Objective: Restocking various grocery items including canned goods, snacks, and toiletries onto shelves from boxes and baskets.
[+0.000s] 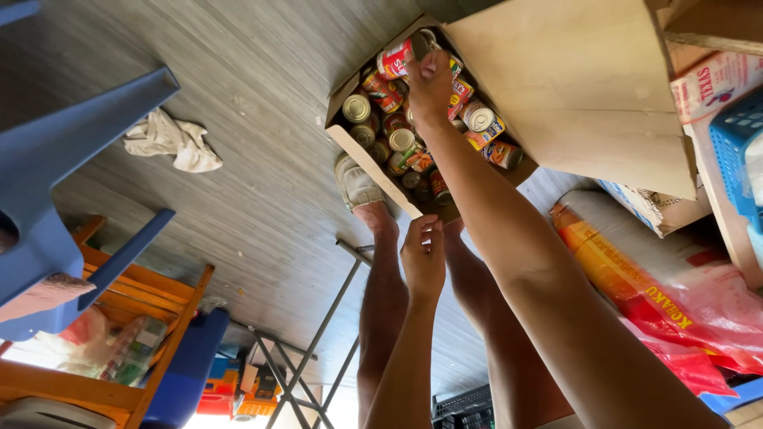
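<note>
The view is turned over, with the floor at the top. My right hand (429,83) reaches into an open cardboard box (359,155) on the floor and is shut on a red-and-white labelled can (396,58) at the box's far edge. Several other cans (401,140), upright or on their sides, fill the box. My left hand (423,256) hangs nearer to me, just short of the box's near wall, holding nothing, with its fingers straight and loosely together. My legs and one foot in a shoe (355,183) stand beside the box.
A big cardboard flap (588,79) stands right of the box. A red-and-orange sack (644,294) and a blue basket (735,147) lie at the right. A white cloth (171,141) lies on the grey floor. At the left are a blue chair (56,183) and an orange wooden frame (151,298), with black metal legs (318,349) below.
</note>
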